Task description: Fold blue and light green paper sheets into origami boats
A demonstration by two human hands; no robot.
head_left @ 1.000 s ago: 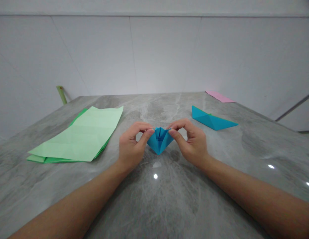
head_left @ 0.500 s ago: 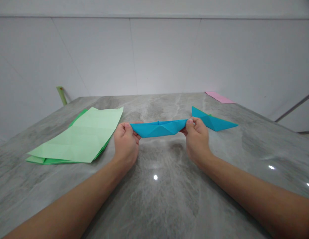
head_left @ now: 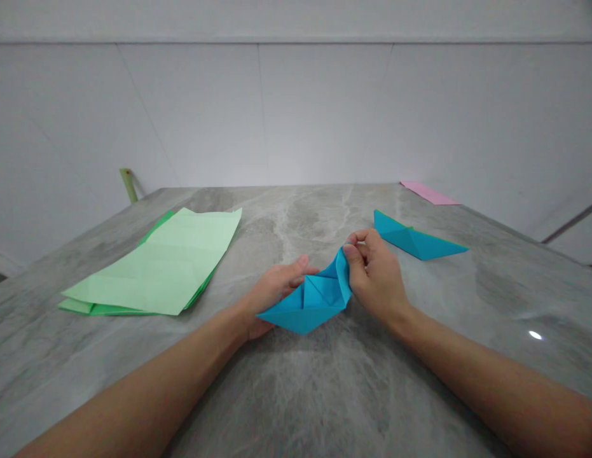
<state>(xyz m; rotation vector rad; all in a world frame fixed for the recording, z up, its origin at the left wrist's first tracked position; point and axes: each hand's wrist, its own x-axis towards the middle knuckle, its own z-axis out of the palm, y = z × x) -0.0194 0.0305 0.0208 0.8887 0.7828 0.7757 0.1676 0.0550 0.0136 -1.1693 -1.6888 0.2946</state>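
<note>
A blue folded paper boat [head_left: 305, 319] is tilted in front of me, its inner folds spread and its right end bent up. My right hand [head_left: 376, 270] pinches that raised end between thumb and fingers. Along the boat's left and far side lies my left hand [head_left: 276, 286], thumb raised and fingers stretched out, partly hidden behind the paper. Whether the left fingers bear any of its weight I cannot tell. Just beyond my right hand, a second blue paper boat [head_left: 419, 243] rests on the table, with a bit of green showing at its top edge.
On the left lies a stack of light and darker green paper sheets [head_left: 157, 267]. A pink piece of paper [head_left: 430, 193] sits at the far right edge of the grey marbled table [head_left: 296, 407]. A pale green strip [head_left: 128, 186] leans by the white wall at the far left.
The boat has come nearer and its right end is now bent upward. My left hand has let go of the left tip and loosened behind the boat; the right hand still pinches its end.
</note>
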